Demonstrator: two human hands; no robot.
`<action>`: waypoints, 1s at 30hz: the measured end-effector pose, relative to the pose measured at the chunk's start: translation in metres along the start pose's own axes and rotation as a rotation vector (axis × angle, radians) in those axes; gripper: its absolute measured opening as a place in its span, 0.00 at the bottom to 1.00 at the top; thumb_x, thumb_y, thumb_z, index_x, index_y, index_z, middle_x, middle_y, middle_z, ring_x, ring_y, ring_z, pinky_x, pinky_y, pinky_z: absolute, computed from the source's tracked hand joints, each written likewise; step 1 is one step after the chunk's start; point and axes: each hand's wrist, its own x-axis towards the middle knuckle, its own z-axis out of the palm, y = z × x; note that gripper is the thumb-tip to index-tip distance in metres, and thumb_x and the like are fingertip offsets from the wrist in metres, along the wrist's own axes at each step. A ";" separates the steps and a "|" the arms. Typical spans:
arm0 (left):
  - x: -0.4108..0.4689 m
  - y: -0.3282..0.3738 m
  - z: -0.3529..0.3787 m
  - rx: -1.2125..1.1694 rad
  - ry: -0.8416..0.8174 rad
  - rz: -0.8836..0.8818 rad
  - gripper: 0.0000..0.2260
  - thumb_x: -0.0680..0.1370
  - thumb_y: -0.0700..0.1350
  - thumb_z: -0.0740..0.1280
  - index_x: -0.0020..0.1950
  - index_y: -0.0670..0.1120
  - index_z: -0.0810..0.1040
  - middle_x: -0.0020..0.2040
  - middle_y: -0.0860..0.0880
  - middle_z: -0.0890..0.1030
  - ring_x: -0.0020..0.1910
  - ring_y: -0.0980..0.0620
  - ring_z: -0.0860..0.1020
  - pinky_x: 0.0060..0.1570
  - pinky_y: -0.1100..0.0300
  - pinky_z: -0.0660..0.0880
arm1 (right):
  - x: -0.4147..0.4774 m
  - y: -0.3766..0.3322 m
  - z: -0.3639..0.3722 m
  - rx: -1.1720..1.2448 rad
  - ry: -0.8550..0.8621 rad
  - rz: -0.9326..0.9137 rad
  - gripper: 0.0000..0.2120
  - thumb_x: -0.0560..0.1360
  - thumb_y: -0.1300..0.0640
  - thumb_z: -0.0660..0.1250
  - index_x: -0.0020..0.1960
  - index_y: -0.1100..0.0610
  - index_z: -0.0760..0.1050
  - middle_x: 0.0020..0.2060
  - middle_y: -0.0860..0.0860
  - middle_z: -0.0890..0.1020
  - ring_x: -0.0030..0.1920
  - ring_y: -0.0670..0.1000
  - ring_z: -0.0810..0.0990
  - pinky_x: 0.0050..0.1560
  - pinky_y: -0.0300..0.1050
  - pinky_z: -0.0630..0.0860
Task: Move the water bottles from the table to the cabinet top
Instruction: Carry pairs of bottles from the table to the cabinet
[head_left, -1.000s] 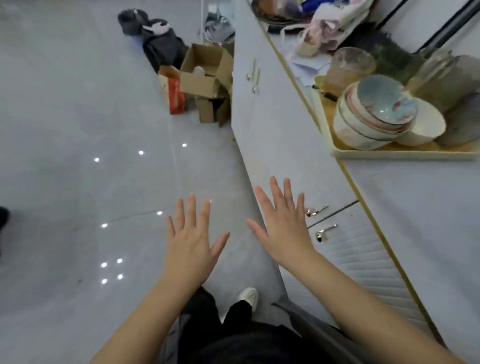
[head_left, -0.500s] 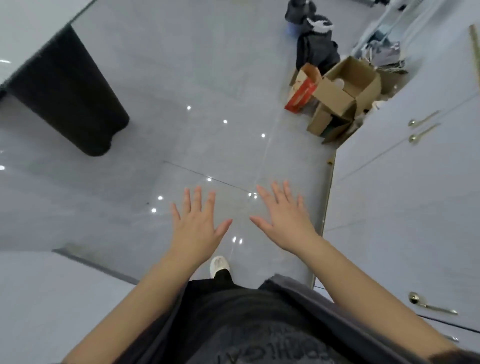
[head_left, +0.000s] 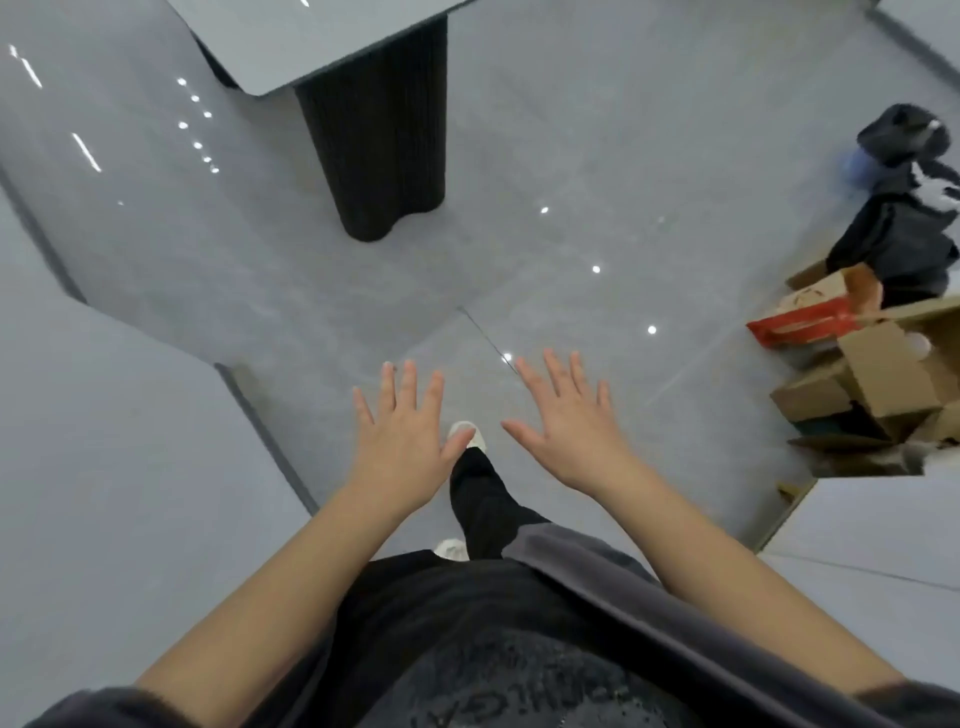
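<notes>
No water bottle is in view. My left hand (head_left: 402, 439) and my right hand (head_left: 566, 421) are held out flat over the grey floor, palms down, fingers spread, holding nothing. A grey table top (head_left: 291, 36) on a black ribbed pedestal (head_left: 384, 140) shows at the top of the view, ahead of my hands. A second grey surface (head_left: 104, 467) fills the left side. The white cabinet front (head_left: 883, 525) shows only as a corner at the right edge; its top is out of view.
Open cardboard boxes (head_left: 878, 384) and a red carton (head_left: 800, 322) lie on the floor at the right, with dark clothing (head_left: 909, 218) piled behind them. My leg and white shoe (head_left: 467, 434) are below my hands. Glossy grey floor tiles (head_left: 597, 156) stretch between the table and the cabinet.
The view has swung left, away from the cabinet and its tray of bowls, towards the table. The pedestal has come closer to centre. Both hands stay spread and hold nothing.
</notes>
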 end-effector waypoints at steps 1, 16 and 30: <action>0.013 -0.001 -0.004 -0.006 -0.007 -0.034 0.34 0.80 0.65 0.48 0.80 0.49 0.44 0.80 0.43 0.42 0.78 0.41 0.38 0.73 0.38 0.41 | 0.017 0.001 -0.006 -0.011 -0.013 -0.022 0.35 0.79 0.36 0.53 0.79 0.45 0.43 0.79 0.51 0.42 0.78 0.56 0.36 0.75 0.63 0.41; 0.116 -0.048 -0.072 -0.167 -0.040 -0.418 0.34 0.80 0.65 0.49 0.79 0.50 0.42 0.80 0.44 0.41 0.78 0.43 0.39 0.73 0.37 0.40 | 0.206 -0.060 -0.093 -0.301 -0.134 -0.412 0.35 0.78 0.34 0.50 0.79 0.45 0.41 0.79 0.53 0.43 0.78 0.59 0.37 0.74 0.66 0.41; 0.226 -0.226 -0.148 -0.136 -0.012 -0.349 0.34 0.79 0.65 0.49 0.79 0.51 0.42 0.80 0.44 0.44 0.78 0.43 0.42 0.71 0.34 0.40 | 0.333 -0.218 -0.117 -0.278 -0.123 -0.292 0.35 0.79 0.34 0.50 0.79 0.45 0.41 0.79 0.53 0.41 0.78 0.60 0.36 0.74 0.67 0.41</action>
